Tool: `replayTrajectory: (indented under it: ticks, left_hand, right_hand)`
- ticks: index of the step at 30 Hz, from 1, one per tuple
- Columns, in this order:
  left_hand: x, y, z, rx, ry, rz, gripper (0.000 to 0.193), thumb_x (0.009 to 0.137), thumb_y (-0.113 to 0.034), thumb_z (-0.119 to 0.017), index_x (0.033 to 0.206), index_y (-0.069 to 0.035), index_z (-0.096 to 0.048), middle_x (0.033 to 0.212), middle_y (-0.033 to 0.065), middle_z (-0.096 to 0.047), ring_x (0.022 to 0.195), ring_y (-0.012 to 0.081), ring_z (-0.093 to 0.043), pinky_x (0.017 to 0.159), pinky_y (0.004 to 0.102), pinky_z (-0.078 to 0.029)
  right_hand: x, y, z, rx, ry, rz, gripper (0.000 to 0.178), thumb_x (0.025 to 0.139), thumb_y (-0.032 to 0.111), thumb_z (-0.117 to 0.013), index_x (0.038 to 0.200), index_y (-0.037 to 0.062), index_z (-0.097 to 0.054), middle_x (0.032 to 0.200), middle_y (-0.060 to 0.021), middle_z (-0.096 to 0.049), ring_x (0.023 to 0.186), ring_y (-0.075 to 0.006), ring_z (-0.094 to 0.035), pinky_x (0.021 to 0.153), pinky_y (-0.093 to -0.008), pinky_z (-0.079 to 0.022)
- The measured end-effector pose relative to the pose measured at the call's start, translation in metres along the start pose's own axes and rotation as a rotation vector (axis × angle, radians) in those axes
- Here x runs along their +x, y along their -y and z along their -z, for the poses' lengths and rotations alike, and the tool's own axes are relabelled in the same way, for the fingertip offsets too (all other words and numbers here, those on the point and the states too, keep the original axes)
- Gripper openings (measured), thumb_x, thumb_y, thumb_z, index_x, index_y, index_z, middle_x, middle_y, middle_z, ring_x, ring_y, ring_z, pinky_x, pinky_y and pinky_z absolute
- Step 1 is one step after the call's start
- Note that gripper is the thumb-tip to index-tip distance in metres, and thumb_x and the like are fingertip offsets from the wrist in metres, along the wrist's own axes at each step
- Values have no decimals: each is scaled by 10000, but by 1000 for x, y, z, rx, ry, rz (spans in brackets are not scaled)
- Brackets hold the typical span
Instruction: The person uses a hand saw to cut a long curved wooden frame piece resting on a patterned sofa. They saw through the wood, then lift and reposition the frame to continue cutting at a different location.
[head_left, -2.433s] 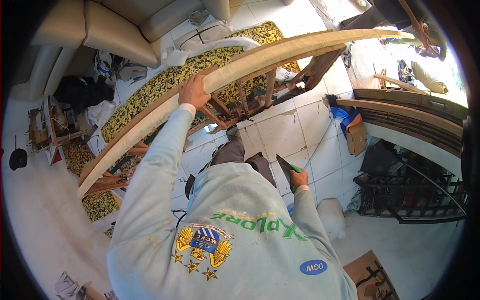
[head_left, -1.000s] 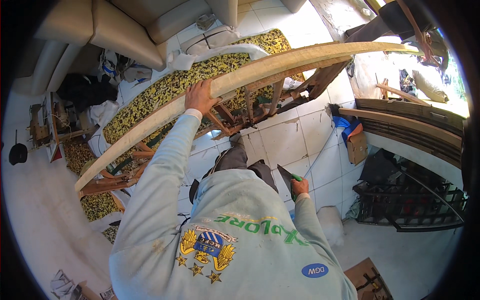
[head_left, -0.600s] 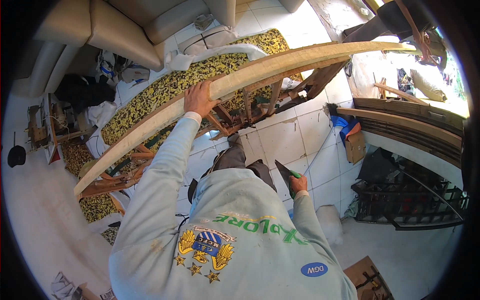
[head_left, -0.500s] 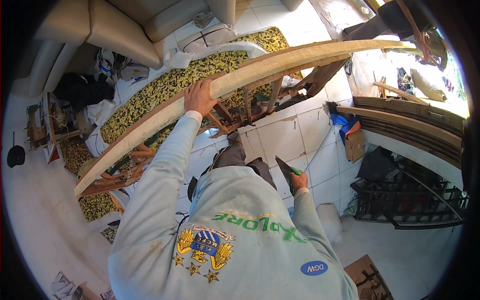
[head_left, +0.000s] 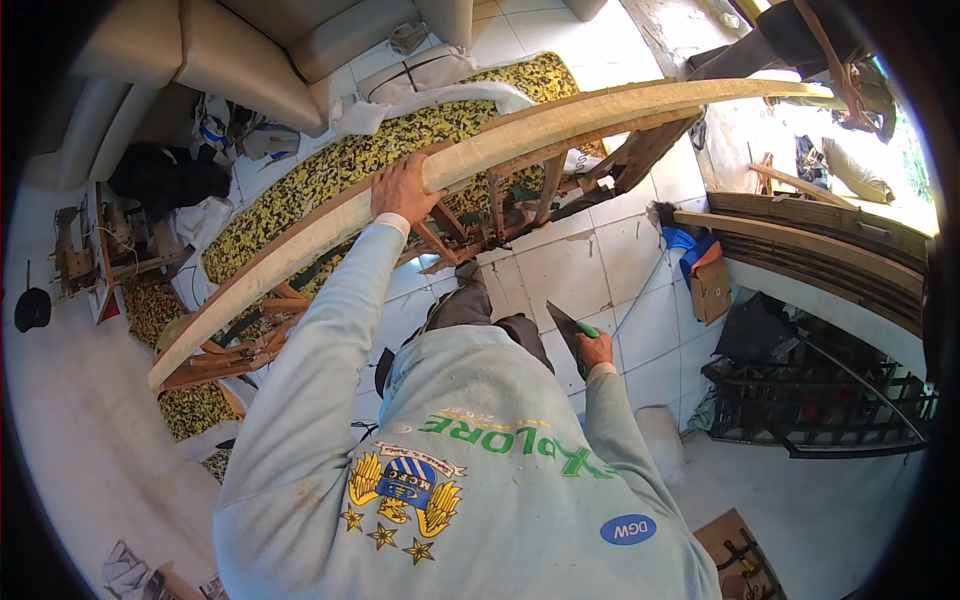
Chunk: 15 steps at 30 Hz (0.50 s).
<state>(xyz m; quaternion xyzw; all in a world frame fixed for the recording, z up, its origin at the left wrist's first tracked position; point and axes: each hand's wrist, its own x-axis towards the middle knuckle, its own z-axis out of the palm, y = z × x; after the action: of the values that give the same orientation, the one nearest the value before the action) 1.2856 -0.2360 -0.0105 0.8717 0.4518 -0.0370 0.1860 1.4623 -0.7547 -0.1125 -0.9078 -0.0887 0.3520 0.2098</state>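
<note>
A long wooden frame, likely of a sofa, stands in front of me with a pale top rail and several brown struts below. My left hand is closed over the top rail near its middle. Down at my right side, my right hand grips the green handle of a hand saw. The saw's dark blade points up and away from me, apart from the frame and over the tiled floor.
Yellow-and-black foam lies behind the frame. A beige sofa stands at the far left. Planks and a black metal rack line the right side, with a brown box nearby. Another person's hand shows at the far right.
My right hand has shifted slightly up and left with the saw. My left hand stays on the rail, and the frame has hardly moved.
</note>
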Motion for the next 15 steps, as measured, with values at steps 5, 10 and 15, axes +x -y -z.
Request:
replayTrajectory:
  ticks: [5, 10, 15]
  left_hand:
    - [1, 0, -3, -3, -14, -6, 762, 812, -487, -888, 1447, -207, -574, 1384, 99, -695, 1351, 325, -607, 1178, 504, -420]
    - [1, 0, -3, -15, -3, 11, 758, 805, -478, -897, 1440, -214, -578, 1394, 96, -692, 1358, 320, -603, 1169, 508, -406]
    - [-1, -9, 8, -1, 46, 37, 746, 810, -479, -897, 1433, -207, -589, 1407, 95, -686, 1362, 316, -600, 1171, 498, -404]
  right_hand:
    - [-1, -15, -6, -2, -8, -15, 328, 879, 247, -750, 1083, -9, -776, 807, -160, -753, 684, -281, -713, 678, -416, -561]
    - [-3, -30, -10, 11, 17, -48, 306, 878, 239, -740, 1059, -6, -772, 774, -155, -735, 643, -258, -699, 632, -416, -555]
    - [-7, -41, -11, -4, 29, -52, 292, 874, 234, -738, 1037, -6, -767, 763, -151, -727, 639, -253, -699, 616, -415, -555]
